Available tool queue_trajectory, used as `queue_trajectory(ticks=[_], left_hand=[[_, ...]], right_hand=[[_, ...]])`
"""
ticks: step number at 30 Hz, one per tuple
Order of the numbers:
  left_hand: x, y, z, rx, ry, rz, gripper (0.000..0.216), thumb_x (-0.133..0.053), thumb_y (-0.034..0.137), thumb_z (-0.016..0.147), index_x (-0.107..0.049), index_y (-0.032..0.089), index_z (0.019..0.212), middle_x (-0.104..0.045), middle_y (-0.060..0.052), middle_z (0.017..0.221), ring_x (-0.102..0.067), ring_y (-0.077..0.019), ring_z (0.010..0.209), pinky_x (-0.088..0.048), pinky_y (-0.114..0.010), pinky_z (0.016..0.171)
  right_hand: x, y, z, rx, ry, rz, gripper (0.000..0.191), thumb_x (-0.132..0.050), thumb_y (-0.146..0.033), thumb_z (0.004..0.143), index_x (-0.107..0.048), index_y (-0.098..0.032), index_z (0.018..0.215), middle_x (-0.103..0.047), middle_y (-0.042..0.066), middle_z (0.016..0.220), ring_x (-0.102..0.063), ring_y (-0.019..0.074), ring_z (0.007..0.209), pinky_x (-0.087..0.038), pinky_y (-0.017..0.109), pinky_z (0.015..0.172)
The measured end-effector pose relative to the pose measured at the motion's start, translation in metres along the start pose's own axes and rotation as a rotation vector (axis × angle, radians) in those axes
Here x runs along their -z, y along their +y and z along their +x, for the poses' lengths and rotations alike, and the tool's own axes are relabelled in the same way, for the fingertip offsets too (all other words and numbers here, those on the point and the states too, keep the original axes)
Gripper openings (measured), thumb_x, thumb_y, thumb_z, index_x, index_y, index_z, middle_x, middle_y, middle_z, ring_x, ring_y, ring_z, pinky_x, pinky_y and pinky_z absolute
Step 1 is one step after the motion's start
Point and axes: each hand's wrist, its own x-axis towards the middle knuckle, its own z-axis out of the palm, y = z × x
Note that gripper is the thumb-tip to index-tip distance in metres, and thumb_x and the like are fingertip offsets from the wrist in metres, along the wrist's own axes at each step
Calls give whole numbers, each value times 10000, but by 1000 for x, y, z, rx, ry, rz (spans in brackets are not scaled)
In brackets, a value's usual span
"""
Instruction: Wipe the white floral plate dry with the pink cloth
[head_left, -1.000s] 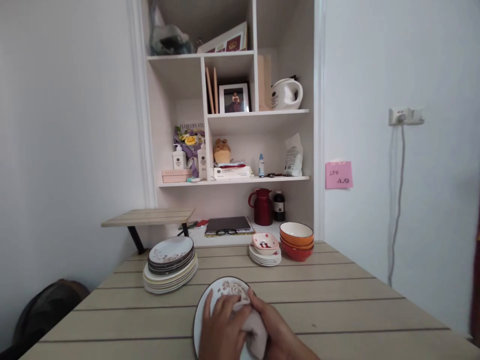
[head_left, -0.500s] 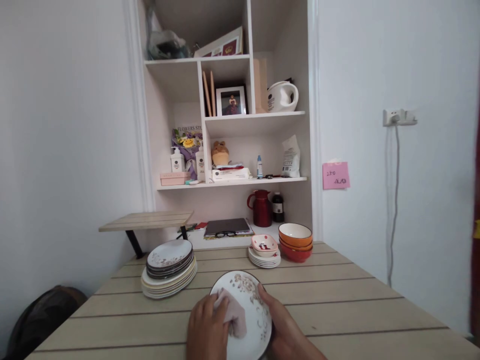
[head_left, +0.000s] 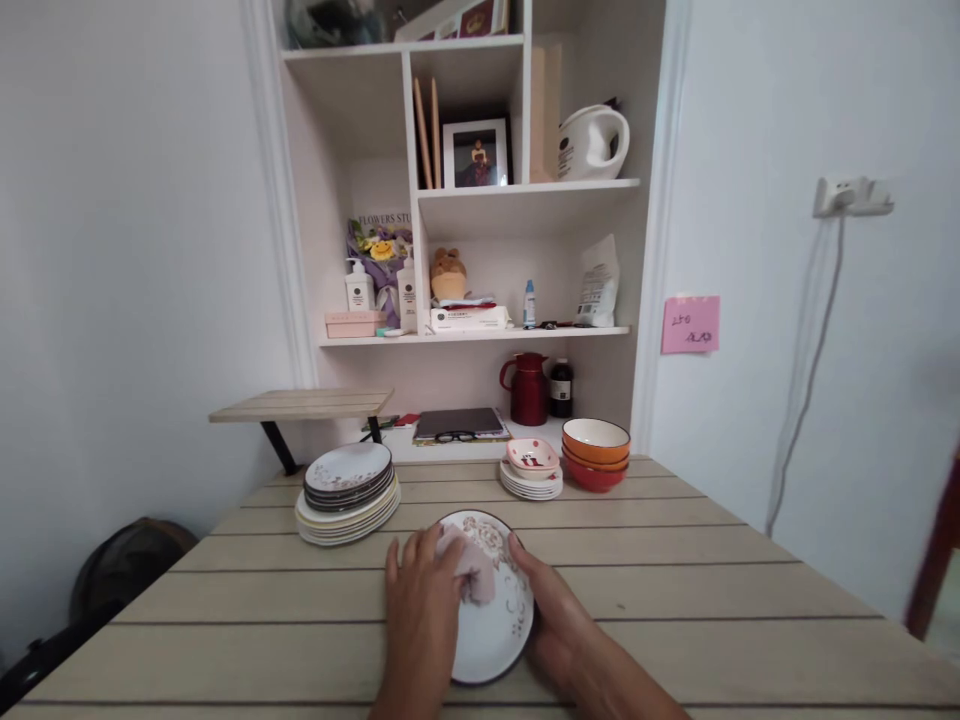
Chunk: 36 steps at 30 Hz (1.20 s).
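A white plate with a brown floral pattern (head_left: 496, 630) is held tilted just above the wooden table (head_left: 675, 590), close in front of me. My left hand (head_left: 420, 615) presses a small pinkish cloth (head_left: 472, 570) against the plate's face, its fingers closed on the cloth. My right hand (head_left: 551, 615) grips the plate by its right rim.
A stack of plates (head_left: 349, 492) sits at the back left of the table. A small red-and-white dish on white saucers (head_left: 531, 470) and stacked orange bowls (head_left: 595, 452) stand at the back right. Behind the table are shelves (head_left: 480, 335), a red jug (head_left: 529, 388) and a tablet with glasses (head_left: 457, 425).
The plate has turned from lying under both hands to tilted, with my right hand on its rim. The cloth slid toward the plate's upper left. The view pulled back a little.
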Motion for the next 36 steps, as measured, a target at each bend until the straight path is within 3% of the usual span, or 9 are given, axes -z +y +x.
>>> queue_trajectory(ticks=[4,8,12,16,20,23,27,32,36], left_hand=[[2,-8,1,65,27,36,429,-583,92,824,-657,360,1149,-643,-25,1234,-540,-249,1160,-236,-566,1091],[4,-15,-4,54,50,57,414,-562,96,833,-656,322,1166,-650,-44,1225,-554,-246,1141,-260,-546,1094],[-2,-6,-13,-72,-6,14,461,-578,56,775,-664,290,1164,-637,-47,1253,-554,-248,1161,-381,-459,1058],[-15,11,-21,-296,-14,-18,559,-535,23,774,-597,288,1262,-612,-57,1307,-579,-245,1160,-478,-424,994],[-17,20,-12,-415,-16,-63,578,-509,32,800,-529,270,1326,-570,-62,1366,-556,-233,1212,-452,-459,1042],[-9,18,4,-339,-20,-59,558,-502,46,821,-531,305,1314,-553,-34,1388,-506,-231,1270,-299,-554,1133],[-3,15,21,-173,33,1,460,-519,79,843,-596,320,1227,-593,-21,1340,-507,-256,1257,-176,-633,1135],[-4,8,16,-16,53,4,393,-524,72,832,-648,270,1148,-632,-48,1279,-549,-259,1195,-188,-610,1122],[-12,1,8,0,25,-223,435,-500,37,779,-665,245,1124,-639,-54,1263,-548,-244,1185,-286,-509,1101]], right_hand=[[-1,5,0,-30,-36,-37,488,-582,-447,857,-635,-63,1153,-769,156,928,-715,249,906,-496,374,907],[-1,-2,0,-32,3,7,500,-577,-439,862,-608,-65,1192,-770,155,921,-714,250,914,-492,385,917],[2,-15,0,43,38,51,462,-563,-429,875,-610,-82,1177,-774,137,898,-719,242,879,-499,384,905],[3,-19,-4,57,34,29,461,-570,-483,859,-653,-68,1044,-769,146,846,-721,249,811,-518,375,853],[-2,-9,-7,-16,-19,0,442,-601,-491,837,-671,-92,1014,-770,125,850,-719,235,787,-528,349,810],[-6,-2,-7,-22,-73,16,449,-605,-459,843,-657,-97,1103,-773,111,880,-717,216,791,-519,339,841],[-5,-2,-5,-28,-51,33,507,-583,-461,852,-626,-75,1179,-768,144,935,-715,244,879,-491,376,916],[2,-15,-2,47,-1,41,518,-576,-458,850,-605,-99,1222,-753,160,1029,-703,272,959,-475,435,949],[8,-26,1,120,76,61,520,-575,-460,854,-593,-112,1239,-761,152,1008,-707,279,956,-492,452,935]])
